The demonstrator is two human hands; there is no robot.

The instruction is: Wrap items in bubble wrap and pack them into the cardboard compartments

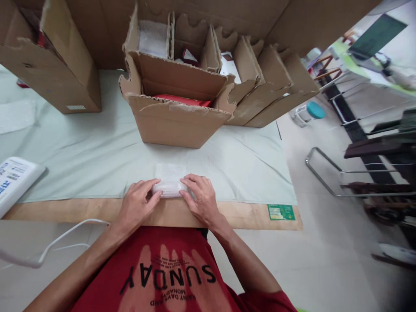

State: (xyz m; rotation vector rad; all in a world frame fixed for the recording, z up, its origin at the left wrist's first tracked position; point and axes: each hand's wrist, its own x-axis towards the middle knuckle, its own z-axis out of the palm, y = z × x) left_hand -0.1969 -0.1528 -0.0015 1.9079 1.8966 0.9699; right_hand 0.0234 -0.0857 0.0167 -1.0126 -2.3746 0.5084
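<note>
1. We have the translucent plastic wrap packet [170, 178] on the near side of the worktop [242, 215], by its wooden edge, lying on the pale green cloth [250, 169]. The cardboard bin [178, 123] stands beyond it, apart from the packet.
2. Our left hand [138, 201] has its fingers [152, 202] pinched on the near left corner, thumb in front and forefinger above. Our right hand [202, 199] grasps the near right corner in much the same way.
3. The packet looks like folded bubble wrap, though we cannot make out the bubbles for certain, nor whether anything lies inside.
4. We judge it light and soft, springy along the fold and apt to open if let go. Its glossy film may slide on the cloth and under dry fingertips.
5. If something fragile is inside, we should press gently; hard squeezing might also burst any air cells.
6. The two near corners seem the best hold: thumbs low against the folded edge, forefingers on top, with even pressure from both sides so the fold does not skew.
</note>
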